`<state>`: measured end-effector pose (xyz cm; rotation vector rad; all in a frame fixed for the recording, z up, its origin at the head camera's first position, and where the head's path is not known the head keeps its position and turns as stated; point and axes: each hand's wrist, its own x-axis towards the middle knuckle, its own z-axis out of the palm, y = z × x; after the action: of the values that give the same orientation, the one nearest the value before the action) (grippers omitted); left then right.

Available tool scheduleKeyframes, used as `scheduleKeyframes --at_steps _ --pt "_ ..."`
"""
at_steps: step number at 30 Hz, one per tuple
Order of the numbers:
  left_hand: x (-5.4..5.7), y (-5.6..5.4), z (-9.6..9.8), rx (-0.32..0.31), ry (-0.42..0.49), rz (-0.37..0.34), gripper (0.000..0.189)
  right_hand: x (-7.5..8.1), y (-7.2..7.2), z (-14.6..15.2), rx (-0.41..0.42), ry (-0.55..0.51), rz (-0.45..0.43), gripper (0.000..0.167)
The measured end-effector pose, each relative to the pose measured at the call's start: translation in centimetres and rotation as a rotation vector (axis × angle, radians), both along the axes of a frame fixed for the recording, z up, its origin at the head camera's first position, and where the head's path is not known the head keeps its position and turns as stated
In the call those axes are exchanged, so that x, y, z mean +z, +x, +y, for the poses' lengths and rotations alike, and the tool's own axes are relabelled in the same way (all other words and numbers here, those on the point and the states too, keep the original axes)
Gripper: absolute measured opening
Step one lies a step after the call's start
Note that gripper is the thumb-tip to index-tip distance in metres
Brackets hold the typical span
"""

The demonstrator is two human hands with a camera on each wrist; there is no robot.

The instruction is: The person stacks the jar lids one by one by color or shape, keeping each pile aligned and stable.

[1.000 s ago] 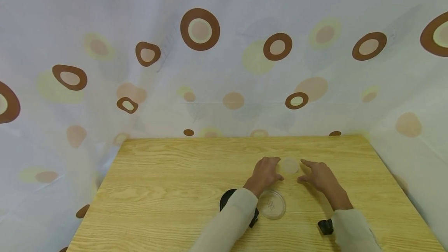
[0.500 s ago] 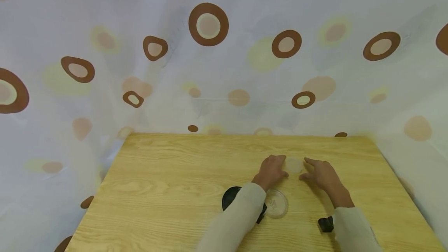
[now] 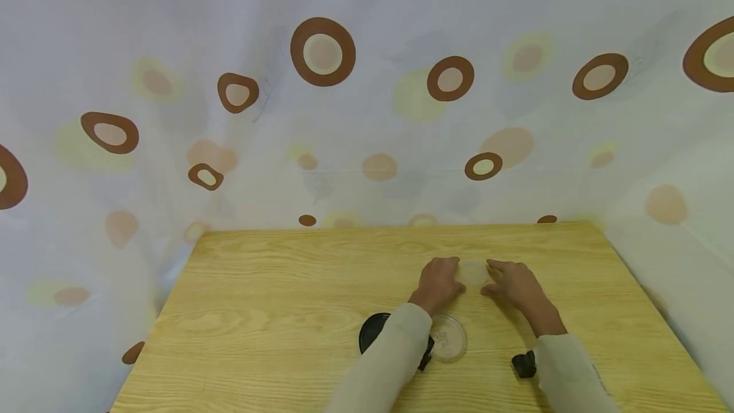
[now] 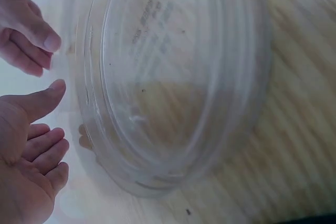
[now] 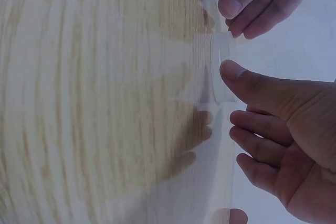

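Observation:
A small translucent round lid-like disc (image 3: 473, 273) lies toward the back right of the wooden table. My left hand (image 3: 439, 282) is at its left edge and my right hand (image 3: 514, 285) at its right edge, thumbs and fingers spread in relaxed curves. In the right wrist view the disc (image 5: 220, 66) looks low and clear; the right thumb overlaps its side, with the other hand (image 5: 270, 3) near its far end. A larger clear round plastic lid (image 3: 448, 338) with small raised lettering lies by the left forearm; it fills much of the left wrist view (image 4: 157, 77).
A black round dish (image 3: 373, 330) is partly hidden under the left sleeve. Black wrist camera mounts (image 3: 524, 365) sit below the cuffs. A white curtain (image 3: 344, 113) with brown ring patterns surrounds the wooden table (image 3: 275, 311) at the back and sides.
Both hands have drawn slightly inward, their fingertips now right at the disc's edges. The head view has shifted a little; the larger lid and black dish stay in place.

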<state>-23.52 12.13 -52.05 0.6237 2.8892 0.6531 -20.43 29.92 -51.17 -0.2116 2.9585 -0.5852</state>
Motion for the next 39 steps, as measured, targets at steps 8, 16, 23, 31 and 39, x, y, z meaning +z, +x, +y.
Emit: scheduleKeyframes --at_steps 8,16,23,31,39 --pt "-0.5 -0.2 0.5 0.027 -0.032 0.018 0.049 0.1 -0.3 -0.2 -0.012 0.007 0.000 0.064" --pt "-0.7 -0.2 1.4 0.033 -0.021 0.025 0.045 0.0 0.0 0.0 -0.033 0.010 0.038 0.058" --pt "-1.0 -0.2 1.2 0.057 0.003 0.030 0.039 -0.6 -0.3 -0.6 -0.027 0.008 0.045 0.055" --pt "-1.0 -0.3 1.2 0.056 -0.033 0.059 0.033 -0.9 -0.4 -0.9 -0.027 0.000 0.061 0.052" --pt "-1.2 -0.3 1.6 0.048 -0.059 0.062 0.039 -0.9 -0.3 -0.9 -0.022 0.004 0.072 0.052"
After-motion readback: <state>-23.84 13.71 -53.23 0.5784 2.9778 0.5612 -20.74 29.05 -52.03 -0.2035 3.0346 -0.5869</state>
